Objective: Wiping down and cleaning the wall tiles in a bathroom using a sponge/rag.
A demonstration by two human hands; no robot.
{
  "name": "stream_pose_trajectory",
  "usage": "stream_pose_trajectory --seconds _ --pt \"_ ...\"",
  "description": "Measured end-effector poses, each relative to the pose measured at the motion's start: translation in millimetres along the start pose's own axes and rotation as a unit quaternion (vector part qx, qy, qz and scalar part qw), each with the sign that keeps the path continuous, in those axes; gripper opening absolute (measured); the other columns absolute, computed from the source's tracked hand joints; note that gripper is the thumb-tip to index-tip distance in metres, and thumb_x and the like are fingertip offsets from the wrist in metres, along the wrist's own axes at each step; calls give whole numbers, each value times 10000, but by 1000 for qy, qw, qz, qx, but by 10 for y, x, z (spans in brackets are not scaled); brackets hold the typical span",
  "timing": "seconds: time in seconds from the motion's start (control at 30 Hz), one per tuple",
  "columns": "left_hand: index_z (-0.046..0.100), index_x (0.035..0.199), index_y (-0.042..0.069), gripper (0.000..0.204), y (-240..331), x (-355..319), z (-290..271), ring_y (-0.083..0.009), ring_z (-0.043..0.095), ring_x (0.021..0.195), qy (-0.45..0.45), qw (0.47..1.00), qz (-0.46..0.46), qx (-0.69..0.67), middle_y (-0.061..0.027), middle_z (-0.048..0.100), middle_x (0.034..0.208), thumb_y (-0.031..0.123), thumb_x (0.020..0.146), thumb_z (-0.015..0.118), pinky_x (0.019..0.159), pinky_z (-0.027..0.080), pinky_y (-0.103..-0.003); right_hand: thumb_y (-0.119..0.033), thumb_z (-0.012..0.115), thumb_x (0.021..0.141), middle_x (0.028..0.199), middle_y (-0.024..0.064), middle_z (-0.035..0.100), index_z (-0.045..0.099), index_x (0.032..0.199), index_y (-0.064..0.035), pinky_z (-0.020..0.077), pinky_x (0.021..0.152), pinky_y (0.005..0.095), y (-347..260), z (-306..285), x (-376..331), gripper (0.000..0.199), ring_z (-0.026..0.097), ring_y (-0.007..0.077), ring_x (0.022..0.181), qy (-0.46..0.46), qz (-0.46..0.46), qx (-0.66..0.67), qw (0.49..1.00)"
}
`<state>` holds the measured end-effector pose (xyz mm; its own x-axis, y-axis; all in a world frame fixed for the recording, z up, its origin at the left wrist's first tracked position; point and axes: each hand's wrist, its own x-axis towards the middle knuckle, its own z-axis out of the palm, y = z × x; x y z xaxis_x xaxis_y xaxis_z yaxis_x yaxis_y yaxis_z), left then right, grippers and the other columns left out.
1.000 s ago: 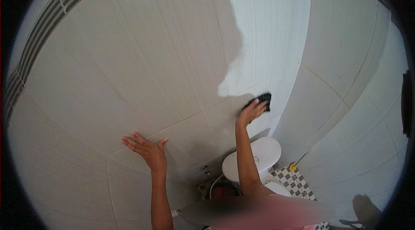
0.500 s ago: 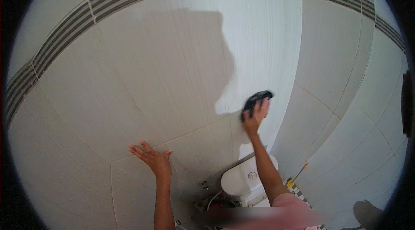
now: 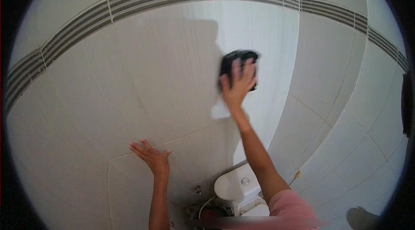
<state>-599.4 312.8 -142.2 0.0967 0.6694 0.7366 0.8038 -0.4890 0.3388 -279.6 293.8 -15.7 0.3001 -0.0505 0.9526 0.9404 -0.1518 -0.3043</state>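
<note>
With fingers spread, my right hand [image 3: 237,86] presses a bunched black cloth [image 3: 232,57] to the pale tiled wall [image 3: 168,74]. The hand and cloth are somewhat blurred, and part of the cloth lies hidden under the palm. Lower and to the left, my left hand [image 3: 152,158] rests against the same wall near a tile joint. Its fingers are apart and it holds nothing.
Below my right arm stands a white toilet with its cistern [image 3: 229,185]. A small metal valve [image 3: 197,190] juts from the wall beside it. A striped tile border [image 3: 164,0] crosses above. A side wall [image 3: 322,74] meets this one at right.
My right hand has moved up and a little left along the wall with the black cloth. My left hand keeps its place on the wall. The view has shifted slightly.
</note>
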Motion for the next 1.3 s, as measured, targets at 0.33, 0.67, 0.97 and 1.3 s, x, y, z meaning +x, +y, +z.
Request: stream_pose_trajectory --seconds 0.33,0.67,0.97,1.3 --pt "-145 1412 75 1299 14 7 -2 -447 -122 1342 42 999 15 -18 -251 -223 1438 192 571 839 1086 122 -554 -509 607 767 1425 207 275 433 1329 -142 142 1042 574 1317 -414 -1174 692 218 428 1315 -67 -76 10 995" --pt "-143 1416 118 1300 18 6 9 -427 -104 1353 55 998 7 5 -237 -194 1450 222 562 831 1082 136 -566 -383 495 895 1341 276 374 419 1337 -81 245 1022 502 1082 -194 1240 541 352 438 1222 177 42 -36 983" --pt "-117 1411 63 1284 105 -9 -47 -438 -129 1344 38 999 -5 35 -266 -188 1440 237 569 837 1095 118 -541 -513 555 804 1473 100 247 380 1358 -342 66 1019 650 -1061 -122 309 605 164 334 1370 -99 -324 127 932" --pt "11 1406 -30 1215 126 -4 -32 -446 -135 1339 -10 997 -72 4 -291 -161 1439 276 567 835 1097 110 -534 -422 620 729 1420 170 323 481 1302 -215 129 1028 598 762 -270 537 625 223 395 1327 -31 -201 47 978"
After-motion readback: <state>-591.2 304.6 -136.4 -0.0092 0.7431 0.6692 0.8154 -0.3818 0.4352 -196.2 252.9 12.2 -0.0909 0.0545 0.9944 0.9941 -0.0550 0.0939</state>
